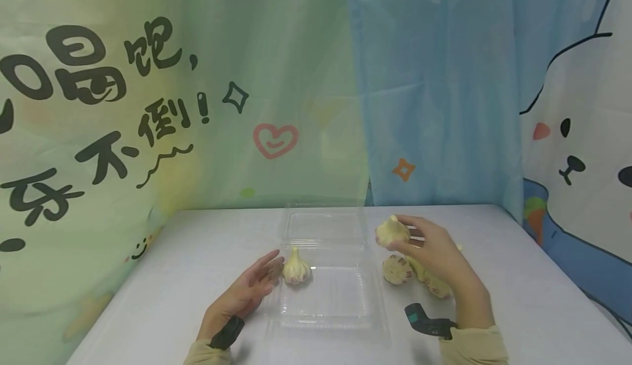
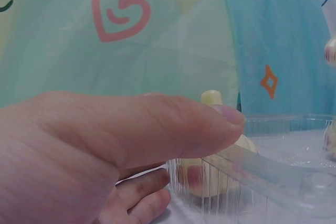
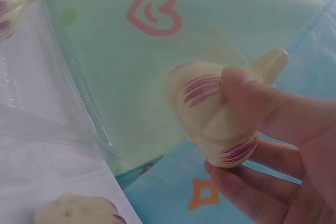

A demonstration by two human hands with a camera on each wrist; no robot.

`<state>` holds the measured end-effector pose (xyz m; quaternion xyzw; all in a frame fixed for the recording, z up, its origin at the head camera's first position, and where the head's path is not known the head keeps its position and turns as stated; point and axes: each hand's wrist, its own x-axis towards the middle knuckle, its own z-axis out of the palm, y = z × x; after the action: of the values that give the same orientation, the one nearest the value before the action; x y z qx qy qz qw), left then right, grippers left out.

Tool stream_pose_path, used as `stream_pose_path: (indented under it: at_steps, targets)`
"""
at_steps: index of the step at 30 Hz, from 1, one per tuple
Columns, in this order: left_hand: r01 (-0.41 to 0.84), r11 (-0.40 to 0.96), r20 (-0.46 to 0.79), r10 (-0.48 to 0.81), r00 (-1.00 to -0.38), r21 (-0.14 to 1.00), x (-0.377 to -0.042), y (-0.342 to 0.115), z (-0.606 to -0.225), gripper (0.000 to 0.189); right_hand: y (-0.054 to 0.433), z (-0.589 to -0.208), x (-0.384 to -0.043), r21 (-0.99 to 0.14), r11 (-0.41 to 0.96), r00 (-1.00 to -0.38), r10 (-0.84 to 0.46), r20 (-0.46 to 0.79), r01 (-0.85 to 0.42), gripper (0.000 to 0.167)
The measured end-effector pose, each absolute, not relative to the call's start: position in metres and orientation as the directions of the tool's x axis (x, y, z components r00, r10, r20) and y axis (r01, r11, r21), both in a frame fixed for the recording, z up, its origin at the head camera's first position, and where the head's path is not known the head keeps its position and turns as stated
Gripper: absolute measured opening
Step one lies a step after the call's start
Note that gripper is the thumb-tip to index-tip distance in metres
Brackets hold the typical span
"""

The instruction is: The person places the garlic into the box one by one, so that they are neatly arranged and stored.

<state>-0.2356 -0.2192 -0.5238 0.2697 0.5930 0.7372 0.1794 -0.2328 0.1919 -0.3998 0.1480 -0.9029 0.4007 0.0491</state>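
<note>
My right hand (image 1: pixel 434 247) pinches a garlic bulb (image 1: pixel 392 232) between thumb and fingers, raised over the table's right half; its purple streaks show in the right wrist view on that garlic bulb (image 3: pixel 202 114). A second garlic bulb (image 1: pixel 296 267) stands stem up inside the left part of a clear plastic box (image 1: pixel 340 293), whose lid (image 1: pixel 323 228) lies folded back. Beside the box's left wall is my left hand (image 1: pixel 247 285), fingers extended and holding nothing. In the left wrist view its thumb (image 2: pixel 173 127) partly covers the garlic in the box.
Right of the box lie another garlic bulb (image 1: pixel 397 269) and some pale yellow pieces (image 1: pixel 434 284), partly hidden under my right hand. The white table (image 1: pixel 197 244) ends at a printed curtain (image 1: pixel 296 79) behind.
</note>
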Motion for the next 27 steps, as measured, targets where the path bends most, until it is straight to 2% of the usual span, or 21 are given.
stream_pose_path:
  at_steps: [17,27]
  targets:
    - [0.061,-0.235,0.193,0.592,-0.782,0.970,-0.236,-0.219,-0.522,0.079,0.180,-0.403,-0.237,-0.713,0.618,-0.942,-0.264,0.208,-0.331,0.071]
    - [0.027,-0.215,0.153,0.597,-0.788,0.976,-0.236,-0.219,-0.522,0.081,0.171,-0.410,-0.241,-0.722,0.588,-0.927,-0.305,0.218,-0.363,0.066]
